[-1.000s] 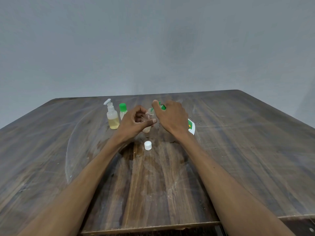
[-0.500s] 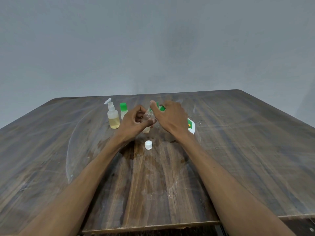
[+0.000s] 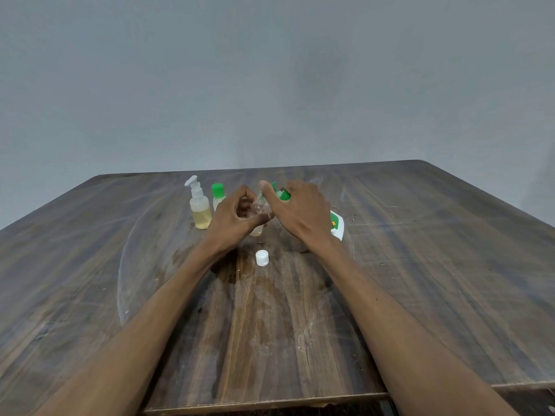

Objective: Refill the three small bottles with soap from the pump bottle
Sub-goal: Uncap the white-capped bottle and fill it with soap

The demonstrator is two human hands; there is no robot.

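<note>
- Wooden table [image 3: 420,265]: fills the lower half of the frame; all items sit near its centre, towards the far edge.
- Right hand [image 3: 300,210]: centre frame, curled over the large pump bottle [image 3: 337,225], whose green top [image 3: 283,194] shows past the knuckles; the body is mostly hidden.
- Left hand [image 3: 237,219]: just left of centre, fingers wrapped around an open small bottle [image 3: 259,211], held tilted under the pump spout.
- Small pump-top bottle [image 3: 199,210] and green-capped bottle [image 3: 218,196]: upright, left of the hands.
- White cap [image 3: 262,258]: loose on the table below the hands.
- Risk, as a judgement: the narrow neck leaves little margin; if the spout drifts off it, soap would run over the fingers and the grip could slip.
</note>
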